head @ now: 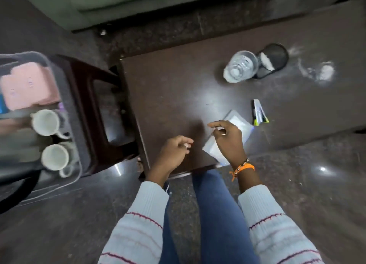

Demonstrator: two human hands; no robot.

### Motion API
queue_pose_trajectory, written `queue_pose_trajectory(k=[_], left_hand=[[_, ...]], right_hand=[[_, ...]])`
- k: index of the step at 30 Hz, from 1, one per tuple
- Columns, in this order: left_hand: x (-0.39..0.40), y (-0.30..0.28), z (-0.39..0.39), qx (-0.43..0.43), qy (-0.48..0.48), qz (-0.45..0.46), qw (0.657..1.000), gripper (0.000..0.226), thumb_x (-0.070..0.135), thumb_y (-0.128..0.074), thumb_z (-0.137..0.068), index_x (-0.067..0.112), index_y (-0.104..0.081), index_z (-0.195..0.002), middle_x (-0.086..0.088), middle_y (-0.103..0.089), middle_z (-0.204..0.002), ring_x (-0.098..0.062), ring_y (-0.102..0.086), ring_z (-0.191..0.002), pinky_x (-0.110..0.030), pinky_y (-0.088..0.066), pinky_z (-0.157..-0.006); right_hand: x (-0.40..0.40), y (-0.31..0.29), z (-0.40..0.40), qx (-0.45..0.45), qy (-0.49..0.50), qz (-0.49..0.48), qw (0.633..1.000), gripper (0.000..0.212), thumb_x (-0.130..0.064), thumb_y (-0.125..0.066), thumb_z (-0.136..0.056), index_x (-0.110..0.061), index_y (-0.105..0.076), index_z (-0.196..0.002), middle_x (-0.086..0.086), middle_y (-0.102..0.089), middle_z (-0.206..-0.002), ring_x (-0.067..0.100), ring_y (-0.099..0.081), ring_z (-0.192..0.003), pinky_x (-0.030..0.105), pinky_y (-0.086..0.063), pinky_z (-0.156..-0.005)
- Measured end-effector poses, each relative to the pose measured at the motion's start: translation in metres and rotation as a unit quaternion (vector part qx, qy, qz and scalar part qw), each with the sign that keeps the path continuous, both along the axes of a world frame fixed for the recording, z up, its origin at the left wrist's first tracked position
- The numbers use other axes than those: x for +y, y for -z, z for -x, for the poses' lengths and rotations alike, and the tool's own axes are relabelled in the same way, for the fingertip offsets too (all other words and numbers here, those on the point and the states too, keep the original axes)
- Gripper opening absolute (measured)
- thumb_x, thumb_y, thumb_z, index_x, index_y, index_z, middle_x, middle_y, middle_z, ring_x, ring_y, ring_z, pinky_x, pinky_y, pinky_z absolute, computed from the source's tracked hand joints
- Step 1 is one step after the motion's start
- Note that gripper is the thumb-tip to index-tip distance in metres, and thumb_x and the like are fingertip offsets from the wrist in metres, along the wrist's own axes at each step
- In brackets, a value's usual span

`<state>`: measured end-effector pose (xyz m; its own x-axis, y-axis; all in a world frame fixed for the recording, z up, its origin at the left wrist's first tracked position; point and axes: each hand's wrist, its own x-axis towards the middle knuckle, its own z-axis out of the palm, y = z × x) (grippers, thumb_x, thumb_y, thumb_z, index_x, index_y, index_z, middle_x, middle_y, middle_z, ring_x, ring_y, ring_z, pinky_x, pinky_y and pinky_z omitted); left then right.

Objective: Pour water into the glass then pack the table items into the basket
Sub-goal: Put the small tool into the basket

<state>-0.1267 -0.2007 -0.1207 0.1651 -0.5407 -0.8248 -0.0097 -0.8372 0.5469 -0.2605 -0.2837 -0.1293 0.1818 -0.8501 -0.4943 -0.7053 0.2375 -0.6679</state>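
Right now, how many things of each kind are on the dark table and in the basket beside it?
On the table:
Clear glass: 1
Black mesh holder: 1
Stapler: 1
White packet: 1

In the basket:
White cups: 2
Pink box: 1

Total: 7. Other things in the basket are too blurred to count.

Both hands (200, 143) over table (168, 89), glass (240, 66), basket (77, 109) beside

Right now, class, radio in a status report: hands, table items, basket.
Left hand and right hand over table, holding nothing clear. Glass, pen holder, stapler unpacked. Two cups in basket.
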Motion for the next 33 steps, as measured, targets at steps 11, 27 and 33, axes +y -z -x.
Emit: queue_pose_trajectory(k=[11,27,33], left_hand=[[-0.082,0.051,0.116,0.015,0.064,-0.036,0.997,0.026,0.004,-0.042,-0.091,0.018,-0.064,-0.094,-0.003,-0.062,-0.097,-0.017,-0.062,-0.082,-0.022,-0.049,-0.073],[-0.068,0.051,0.110,-0.052,-0.074,0.016,0.996,0.026,0.009,-0.049,-0.093,0.028,-0.064,-0.084,0.004,-0.065,-0.094,-0.011,-0.065,-0.084,-0.024,-0.050,-0.079],[-0.044,0.009,0.057,-0.045,-0.248,0.078,0.965,0.028,0.005,-0.045,-0.095,0.023,-0.065,-0.089,0.004,-0.064,-0.091,-0.011,-0.064,-0.083,-0.019,-0.050,-0.079]], right_hand=[[-0.074,0.055,0.133,0.160,-0.010,-0.005,0.987,0.035,0.004,-0.049,-0.082,-0.007,-0.067,-0.110,0.023,-0.052,-0.125,0.034,-0.044,-0.123,0.036,-0.031,-0.105],[-0.108,0.080,0.121,0.173,0.039,0.040,0.983,0.034,-0.004,-0.061,-0.071,-0.003,-0.043,-0.100,0.019,-0.059,-0.105,0.035,-0.052,-0.096,0.032,-0.035,-0.067],[-0.077,0.029,0.050,0.010,0.138,-0.014,0.990,0.022,-0.022,-0.068,-0.076,-0.004,-0.059,-0.086,-0.004,-0.053,-0.066,0.016,-0.051,-0.068,0.023,-0.039,-0.064]])
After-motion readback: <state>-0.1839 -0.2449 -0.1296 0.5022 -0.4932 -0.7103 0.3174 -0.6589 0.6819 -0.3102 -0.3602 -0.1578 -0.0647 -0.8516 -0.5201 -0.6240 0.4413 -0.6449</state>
